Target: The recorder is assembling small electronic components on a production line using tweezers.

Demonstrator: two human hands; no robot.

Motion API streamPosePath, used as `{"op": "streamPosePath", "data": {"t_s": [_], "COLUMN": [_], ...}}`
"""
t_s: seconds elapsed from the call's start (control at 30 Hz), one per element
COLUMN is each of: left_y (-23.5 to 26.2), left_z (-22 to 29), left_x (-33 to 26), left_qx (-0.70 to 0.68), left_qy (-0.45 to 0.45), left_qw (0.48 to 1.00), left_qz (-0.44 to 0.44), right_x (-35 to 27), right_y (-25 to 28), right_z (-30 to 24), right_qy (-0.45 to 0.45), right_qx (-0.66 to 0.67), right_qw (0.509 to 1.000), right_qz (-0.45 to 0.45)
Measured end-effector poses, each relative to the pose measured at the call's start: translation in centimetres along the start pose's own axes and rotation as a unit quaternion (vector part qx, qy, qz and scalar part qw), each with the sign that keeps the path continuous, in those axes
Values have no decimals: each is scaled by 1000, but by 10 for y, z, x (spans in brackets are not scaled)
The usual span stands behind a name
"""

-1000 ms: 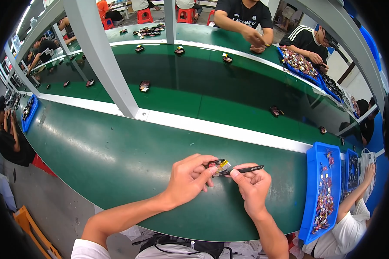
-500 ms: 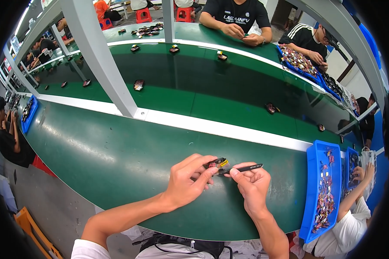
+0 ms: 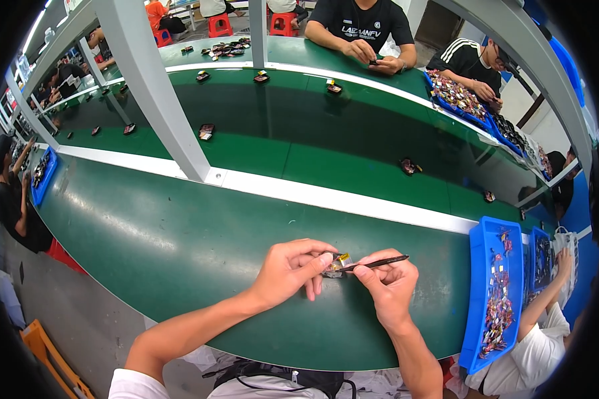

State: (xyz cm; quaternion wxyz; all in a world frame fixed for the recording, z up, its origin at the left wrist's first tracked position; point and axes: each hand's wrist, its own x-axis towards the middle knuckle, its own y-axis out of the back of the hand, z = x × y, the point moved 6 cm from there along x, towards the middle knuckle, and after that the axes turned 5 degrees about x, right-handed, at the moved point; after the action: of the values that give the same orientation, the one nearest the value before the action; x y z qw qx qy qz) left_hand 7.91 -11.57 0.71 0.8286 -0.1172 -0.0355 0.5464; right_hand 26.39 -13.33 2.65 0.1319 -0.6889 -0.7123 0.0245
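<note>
Between thumb and fingers, my left hand [image 3: 285, 274] holds a small dark electronic housing [image 3: 331, 271] above the green tabletop. A silvery piece with a yellow end [image 3: 343, 259] shows at its top; the fingers hide much of the rest. My right hand [image 3: 393, 284] is closed in a pinch around slim black tweezers [image 3: 391, 261]. Their tips point left and reach the silvery piece; I cannot tell whether they grip it.
At right stands a blue tray [image 3: 474, 299] of small wired parts, with a co-worker's arm [image 3: 546, 292] beyond. Past the white rail [image 3: 326, 201] runs a green conveyor [image 3: 246, 143] carrying scattered dark units. A grey post [image 3: 156, 86] rises at left. Other people sit across the belt.
The tweezers have turned, so their narrow edge shows now. My left thumb has shifted on the housing, whose silvery piece is more exposed. Units on the conveyor have moved slightly left.
</note>
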Motion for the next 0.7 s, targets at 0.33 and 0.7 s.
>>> {"op": "streamPosePath", "data": {"t_s": [0.33,0.7], "left_y": [-2,-3], "left_z": [2,7], "left_x": [0,-1], "left_qx": [-24,-9], "left_qy": [16,8], "left_qw": [999,998], "left_qz": [-38,-54], "right_x": [0,1], "right_y": [-2,1], "right_z": [-9,-9], "right_qy": [52,52], "right_qx": [-68,-66], "right_qw": [996,995], "right_qz": [-31,-48]}}
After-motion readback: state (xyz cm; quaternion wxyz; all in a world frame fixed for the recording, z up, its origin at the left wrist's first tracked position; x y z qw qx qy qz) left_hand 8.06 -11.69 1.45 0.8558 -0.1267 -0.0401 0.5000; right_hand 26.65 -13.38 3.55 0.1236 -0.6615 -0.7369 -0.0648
